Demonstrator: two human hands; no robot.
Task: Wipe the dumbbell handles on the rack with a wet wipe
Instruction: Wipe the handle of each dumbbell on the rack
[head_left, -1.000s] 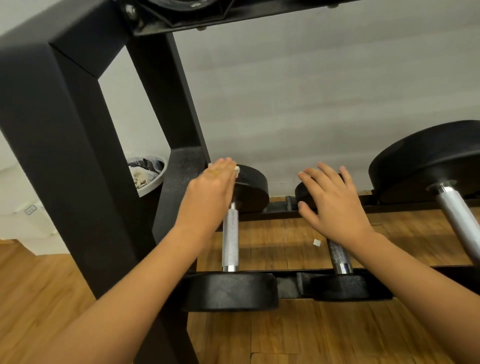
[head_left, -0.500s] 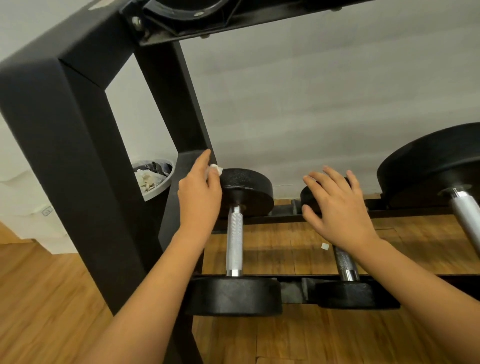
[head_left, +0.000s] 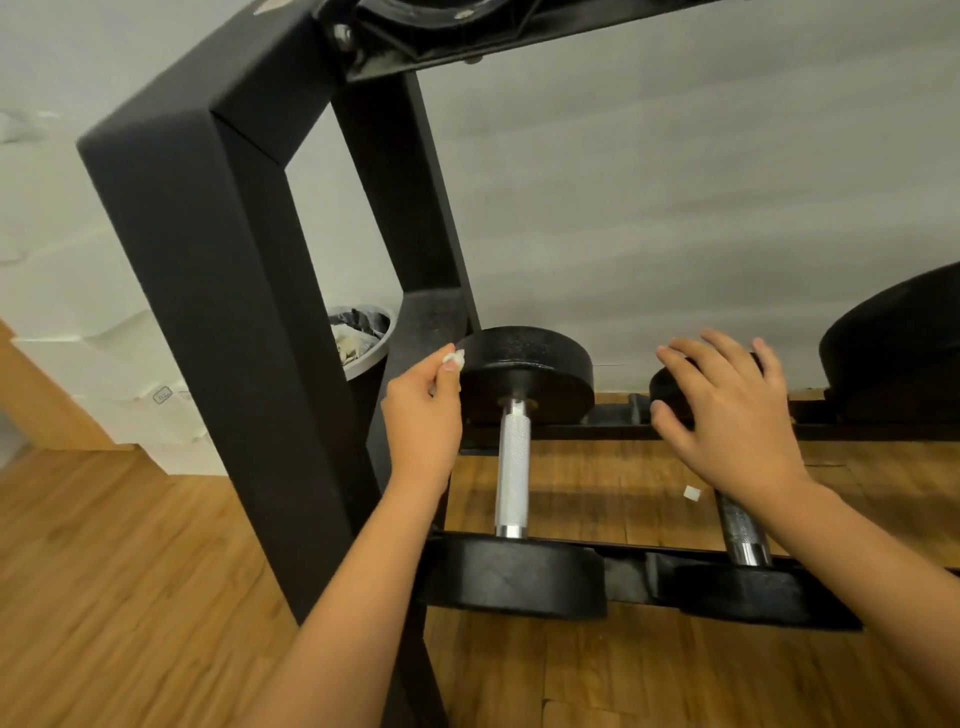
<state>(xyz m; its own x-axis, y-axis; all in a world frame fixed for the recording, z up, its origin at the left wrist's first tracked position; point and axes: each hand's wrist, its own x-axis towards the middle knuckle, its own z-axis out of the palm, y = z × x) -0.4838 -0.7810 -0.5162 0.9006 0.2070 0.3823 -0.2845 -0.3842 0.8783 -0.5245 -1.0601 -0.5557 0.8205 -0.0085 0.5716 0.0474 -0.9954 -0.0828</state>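
While the left hand (head_left: 423, 415) pinches a small bunched wet wipe (head_left: 453, 358) between thumb and fingertips, the wipe sits against the left rim of the far head (head_left: 524, 374) of the first dumbbell, not on its handle (head_left: 512, 470).

First dumbbell: lies on the lowest tier of the rack (head_left: 208, 312), just beside the black upright. Long axis runs from viewer toward the wall, nearly straight away. Near head (head_left: 511, 577) rests on the front rail, far head on the rear rail. Knurled silver handle bare and exposed between them.

Second dumbbell (head_left: 743, 595): just to the right, smaller. Axis also front to back, far end tilted slightly leftward. The right hand (head_left: 727, 415) is laid over its far head, fingers spread and fairly straight, gripping nothing. Only the near part of its chrome handle (head_left: 743, 530) shows below the wrist.

Third head (head_left: 893, 353): large, black, at the right edge, partly cut off.

Surface: wood-plank floor (head_left: 104, 571), visible under and between the rails. A small white scrap (head_left: 691, 492) lies on it between the two handles.

Room: pale wall (head_left: 675, 208) behind the rack. A round bin (head_left: 358, 338) with crumpled contents stands behind the upright, seen through the frame opening. An upper tier of the rack crosses the top of view.
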